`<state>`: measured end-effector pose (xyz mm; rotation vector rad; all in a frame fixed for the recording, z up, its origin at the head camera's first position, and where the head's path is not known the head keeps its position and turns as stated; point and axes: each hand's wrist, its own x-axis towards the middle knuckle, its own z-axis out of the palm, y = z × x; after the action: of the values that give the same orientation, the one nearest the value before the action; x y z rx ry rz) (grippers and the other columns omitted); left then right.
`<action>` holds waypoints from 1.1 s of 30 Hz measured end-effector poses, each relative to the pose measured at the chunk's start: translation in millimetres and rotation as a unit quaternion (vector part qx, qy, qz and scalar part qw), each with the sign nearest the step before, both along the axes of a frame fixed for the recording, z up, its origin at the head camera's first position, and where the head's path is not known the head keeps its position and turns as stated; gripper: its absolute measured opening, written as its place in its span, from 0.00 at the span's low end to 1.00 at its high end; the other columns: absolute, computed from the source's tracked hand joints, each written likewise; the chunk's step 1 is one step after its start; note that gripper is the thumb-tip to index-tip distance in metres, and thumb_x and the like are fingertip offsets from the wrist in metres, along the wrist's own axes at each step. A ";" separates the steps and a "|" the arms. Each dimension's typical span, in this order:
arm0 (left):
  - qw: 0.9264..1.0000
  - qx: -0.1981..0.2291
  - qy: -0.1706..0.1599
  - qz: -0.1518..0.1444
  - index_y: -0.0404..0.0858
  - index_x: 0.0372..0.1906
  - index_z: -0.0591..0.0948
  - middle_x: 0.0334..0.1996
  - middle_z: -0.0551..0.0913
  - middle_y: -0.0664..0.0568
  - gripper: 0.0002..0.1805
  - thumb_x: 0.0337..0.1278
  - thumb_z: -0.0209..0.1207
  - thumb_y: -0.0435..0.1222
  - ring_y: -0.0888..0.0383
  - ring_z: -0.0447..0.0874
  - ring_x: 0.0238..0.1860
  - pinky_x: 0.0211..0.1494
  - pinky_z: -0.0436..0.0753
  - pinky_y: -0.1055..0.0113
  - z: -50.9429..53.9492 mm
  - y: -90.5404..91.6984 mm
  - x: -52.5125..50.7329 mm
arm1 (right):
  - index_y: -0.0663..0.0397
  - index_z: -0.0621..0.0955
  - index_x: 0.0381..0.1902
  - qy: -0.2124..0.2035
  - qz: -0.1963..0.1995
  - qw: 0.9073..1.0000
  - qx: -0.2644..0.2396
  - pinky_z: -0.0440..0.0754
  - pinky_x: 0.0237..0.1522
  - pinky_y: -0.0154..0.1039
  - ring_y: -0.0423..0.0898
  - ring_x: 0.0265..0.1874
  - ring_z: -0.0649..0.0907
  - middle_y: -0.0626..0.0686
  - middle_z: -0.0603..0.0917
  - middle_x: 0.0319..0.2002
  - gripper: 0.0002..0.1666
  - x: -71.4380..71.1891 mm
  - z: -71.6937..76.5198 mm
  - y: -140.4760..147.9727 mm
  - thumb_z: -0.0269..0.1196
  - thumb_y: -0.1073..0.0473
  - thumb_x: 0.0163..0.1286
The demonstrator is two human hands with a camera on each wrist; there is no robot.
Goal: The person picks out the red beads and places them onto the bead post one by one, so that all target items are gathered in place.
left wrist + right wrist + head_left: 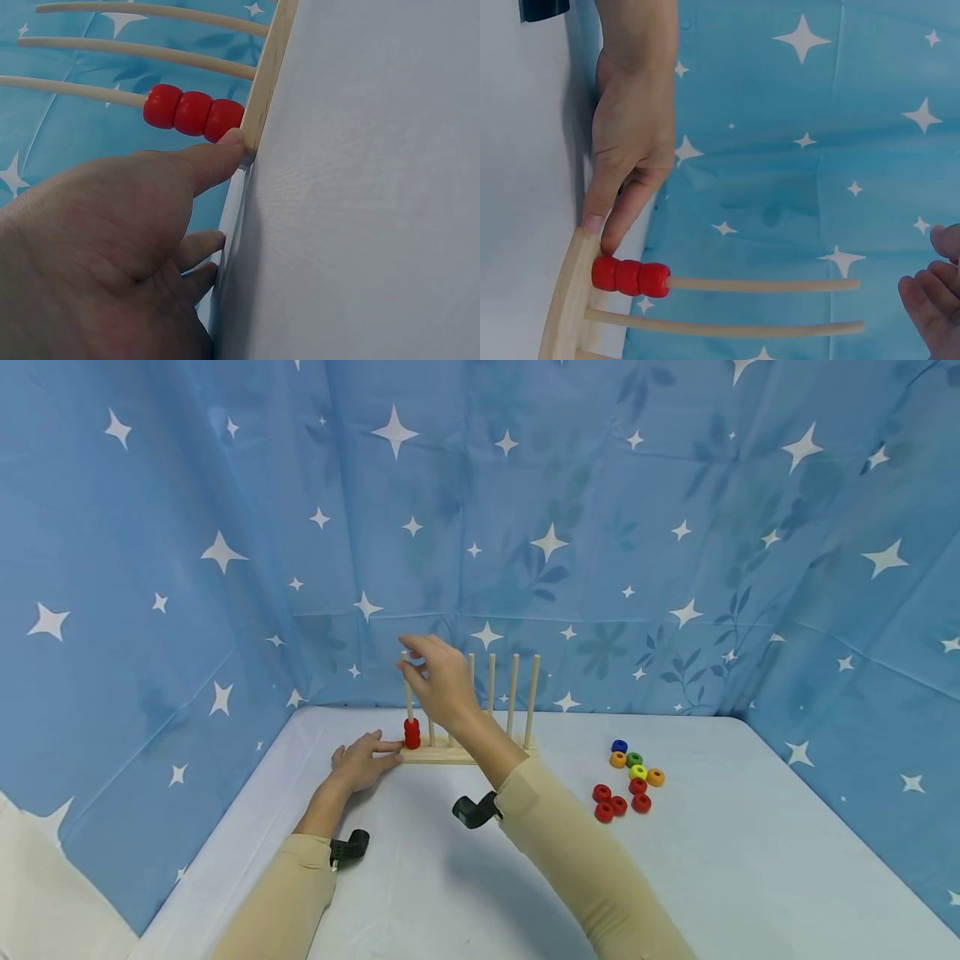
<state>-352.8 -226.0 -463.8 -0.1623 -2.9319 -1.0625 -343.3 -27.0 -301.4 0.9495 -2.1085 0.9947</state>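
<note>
A wooden peg rack (442, 758) with several upright pegs stands near the back of the table. Three red beads (191, 112) are stacked on its leftmost peg (765, 285), down against the base. My left hand (363, 762) pinches the left end of the base (568, 277) between thumb and index finger, its other fingers stretched out behind. Beside the top of that leftmost peg, my right hand (442, 681) hovers with bent fingers apart and nothing between them. The right wrist view catches only its fingertips (922, 300), clear of the peg's tip.
Loose beads lie right of the rack: several red ones (618, 806), a blue one (619, 746), a green one (634, 759), a yellow one (638, 772) and two orange ones (656, 777). A blue starred curtain (480, 527) hangs around the white table (750, 860).
</note>
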 end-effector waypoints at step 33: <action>1.000 -0.010 0.002 0.012 0.47 0.66 0.84 0.80 0.61 0.35 0.22 0.73 0.62 0.47 0.33 0.53 0.82 0.79 0.38 0.28 0.7 1.9 -2.1 | 0.63 0.85 0.58 0.014 0.030 0.995 -0.099 0.88 0.48 0.33 0.51 0.47 0.87 0.59 0.88 0.50 0.18 20.6 -38.6 42.9 0.69 0.65 0.71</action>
<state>-355.0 -224.1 -463.1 -0.1275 -2.9345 -1.0282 -322.6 16.0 -340.0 0.9255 -1.9263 1.1890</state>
